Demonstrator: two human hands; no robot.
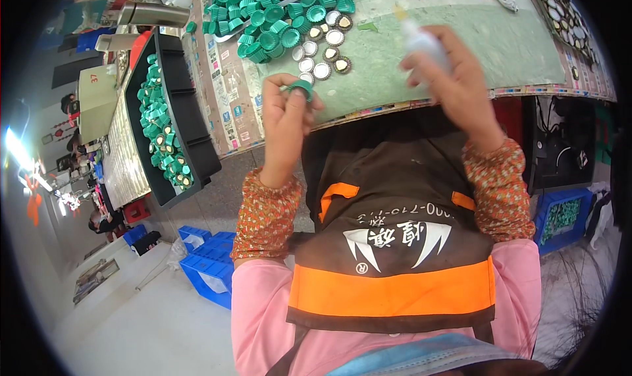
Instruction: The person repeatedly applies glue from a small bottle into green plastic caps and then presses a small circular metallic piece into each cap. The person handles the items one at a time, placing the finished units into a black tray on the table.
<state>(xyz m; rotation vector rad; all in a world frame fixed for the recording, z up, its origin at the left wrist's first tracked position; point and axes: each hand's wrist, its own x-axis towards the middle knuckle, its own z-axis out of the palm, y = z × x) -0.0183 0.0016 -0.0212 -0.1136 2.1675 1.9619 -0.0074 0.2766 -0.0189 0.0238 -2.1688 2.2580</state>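
Between the fingertips of my left hand [287, 109] is a green fluted cup [301, 87], pinched just above the table's front edge. My right hand [454, 80] wraps round a whitish squeeze bottle [424, 45], its yellowish nozzle pointing up and to the left. The bottle is a little blurred and held apart from the cup. Close beyond my left hand lie several round metal caps [322, 71], some pale inside and some with a cream-coloured piece in them. Behind these spreads a heap of green fluted cups [270, 37].
A black bin [187, 99] at the left holds many green cups with cream pieces. More caps fill a tray [571, 20] at the far right. A blue crate [563, 221] stands low at the right, other blue crates [209, 265] at the lower left. A green mat [507, 53] covers the table.
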